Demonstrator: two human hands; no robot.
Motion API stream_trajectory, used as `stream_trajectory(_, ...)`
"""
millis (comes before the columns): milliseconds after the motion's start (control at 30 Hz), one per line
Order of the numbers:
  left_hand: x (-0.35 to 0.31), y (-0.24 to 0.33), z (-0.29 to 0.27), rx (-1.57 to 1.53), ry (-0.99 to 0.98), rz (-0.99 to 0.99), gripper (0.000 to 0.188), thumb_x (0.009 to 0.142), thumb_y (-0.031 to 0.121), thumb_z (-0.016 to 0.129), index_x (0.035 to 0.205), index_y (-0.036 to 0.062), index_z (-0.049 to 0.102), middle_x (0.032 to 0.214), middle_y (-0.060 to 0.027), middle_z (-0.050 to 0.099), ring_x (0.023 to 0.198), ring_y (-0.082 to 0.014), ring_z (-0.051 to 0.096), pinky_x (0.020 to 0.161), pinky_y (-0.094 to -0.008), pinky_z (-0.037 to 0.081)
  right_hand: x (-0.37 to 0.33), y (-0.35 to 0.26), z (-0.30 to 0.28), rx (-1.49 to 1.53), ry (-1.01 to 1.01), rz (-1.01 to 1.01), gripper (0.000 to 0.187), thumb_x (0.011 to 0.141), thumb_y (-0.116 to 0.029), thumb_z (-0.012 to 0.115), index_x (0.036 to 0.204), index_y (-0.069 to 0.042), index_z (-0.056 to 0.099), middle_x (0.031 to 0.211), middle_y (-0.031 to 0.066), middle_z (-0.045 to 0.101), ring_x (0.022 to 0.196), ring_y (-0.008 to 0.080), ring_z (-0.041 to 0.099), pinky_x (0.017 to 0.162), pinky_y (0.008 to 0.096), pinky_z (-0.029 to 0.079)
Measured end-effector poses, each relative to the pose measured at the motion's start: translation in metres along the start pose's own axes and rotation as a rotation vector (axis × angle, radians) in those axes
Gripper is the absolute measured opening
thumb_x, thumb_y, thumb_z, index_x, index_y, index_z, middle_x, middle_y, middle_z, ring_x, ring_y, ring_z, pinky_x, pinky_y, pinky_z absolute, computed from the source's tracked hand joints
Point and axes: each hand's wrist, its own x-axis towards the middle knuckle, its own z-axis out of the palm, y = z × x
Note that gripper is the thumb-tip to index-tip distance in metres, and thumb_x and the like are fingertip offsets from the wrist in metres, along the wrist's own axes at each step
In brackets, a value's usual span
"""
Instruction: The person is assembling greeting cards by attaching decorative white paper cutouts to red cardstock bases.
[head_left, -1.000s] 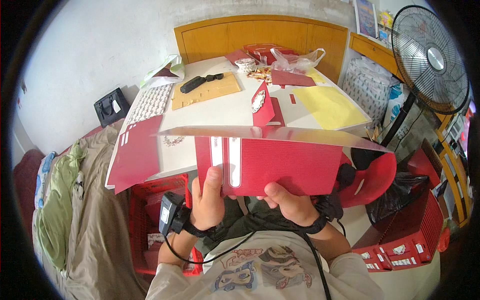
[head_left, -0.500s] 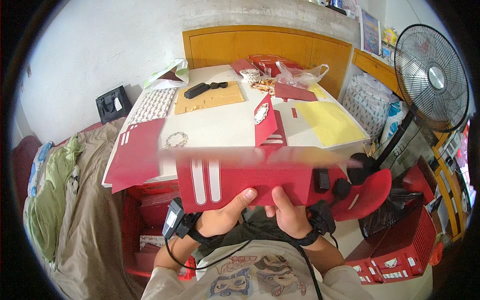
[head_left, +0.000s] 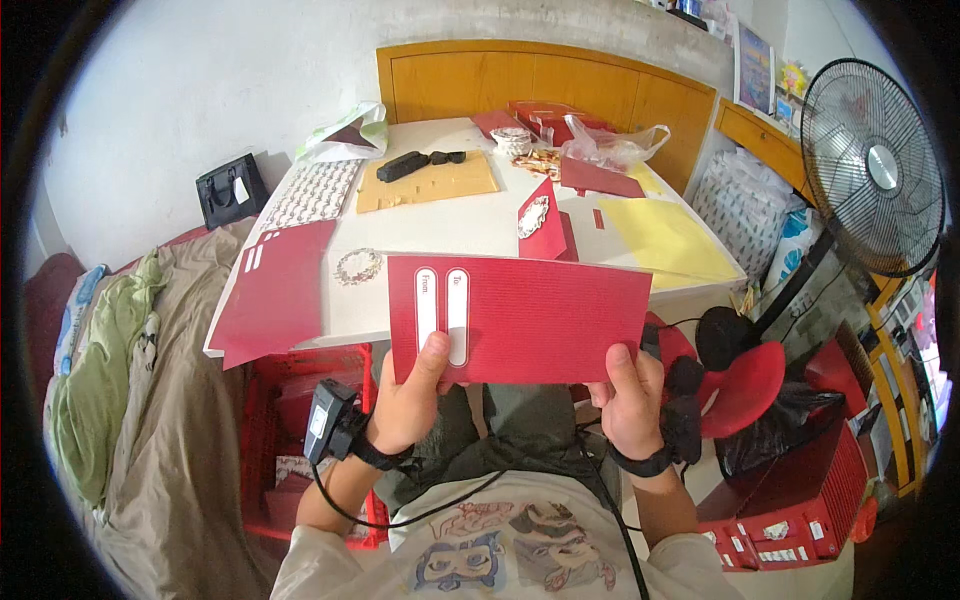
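Note:
A flat red card [head_left: 545, 320] with two white rounded label strips is held up in front of my chest, its printed face toward me. My left hand [head_left: 408, 405] pinches its lower left, the thumb lying over the white strips. At the lower right corner my right hand [head_left: 630, 405] grips it, thumb in front. The fingers behind the card are mostly hidden. Beyond it on the white table stands a folded red card [head_left: 545, 228] with a white ornate cutout on it. To its left lies a wreath-shaped paper cutout [head_left: 358, 267].
Red sheets [head_left: 275, 290] overhang the table's left edge. Farther back are a patterned sheet [head_left: 312, 190], brown board [head_left: 428, 182], black pouch [head_left: 403, 166], yellow paper [head_left: 665, 240] and plastic bag [head_left: 612, 147]. Red crates [head_left: 258, 440] and a fan [head_left: 868, 165] flank me.
The card has tilted up so its face shows fully and sits flatter to view. My hands have moved apart, from its middle to its two lower ends.

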Motion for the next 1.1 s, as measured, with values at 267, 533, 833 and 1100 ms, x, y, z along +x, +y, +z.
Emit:
stream_trajectory(267, -0.01, -0.016, -0.001, -0.032, -0.149, -0.09, 0.043, 0.087, 0.042, 0.045, 0.1, 0.0016, 0.049, 0.084, -0.0023, 0.052, 0.072, -0.0093, 0.045, 0.063, -0.0246, 0.037, 0.006, -0.013, -0.022, 0.001, -0.093, 0.08, 0.026, 0.084, -0.017, 0.051, 0.1, 0.002, 0.056, 0.089, 0.0036, 0.058, 0.079, 0.0085, 0.051, 0.072, 0.0232, 0.04)
stream_trajectory(533, 0.01, -0.02, -0.022, -0.54, -0.377, 0.048, 0.111, 0.061, 0.086, 0.011, 0.119, -0.0046, 0.039, 0.11, -0.0194, 0.052, 0.095, -0.0243, 0.055, 0.083, -0.0348, 0.042, 0.006, -0.006, -0.053, 0.077, -0.115, 0.129, 0.024, 0.077, -0.012, 0.054, 0.096, 0.003, 0.058, 0.087, 0.0033, 0.06, 0.078, 0.0097, 0.053, 0.072, 0.0239, 0.04)
stream_trajectory(833, 0.014, -0.008, -0.001, 0.085, -0.722, -0.376, 0.044, 0.087, 0.031, 0.051, 0.116, -0.0019, 0.046, 0.094, -0.0079, 0.057, 0.085, -0.0094, 0.05, 0.076, -0.0222, 0.04, 0.027, -0.006, -0.046, -0.169, -0.611, 0.312, 0.025, 0.078, -0.011, 0.054, 0.097, 0.004, 0.058, 0.085, 0.0021, 0.061, 0.078, 0.0077, 0.051, 0.072, 0.0237, 0.041)
stream_trajectory(1100, 0.012, -0.015, 0.008, 0.193, -0.388, -0.163, 0.019, 0.082, 0.015, 0.059, 0.09, 0.0021, 0.048, 0.083, -0.0008, 0.054, 0.073, -0.0046, 0.046, 0.068, -0.0197, 0.04, 0.03, 0.019, -0.032, 0.388, -0.389, 0.291, 0.055, 0.085, -0.047, 0.046, 0.112, 0.0, 0.049, 0.096, 0.0062, 0.057, 0.084, 0.0089, 0.053, 0.072, 0.0214, 0.043)
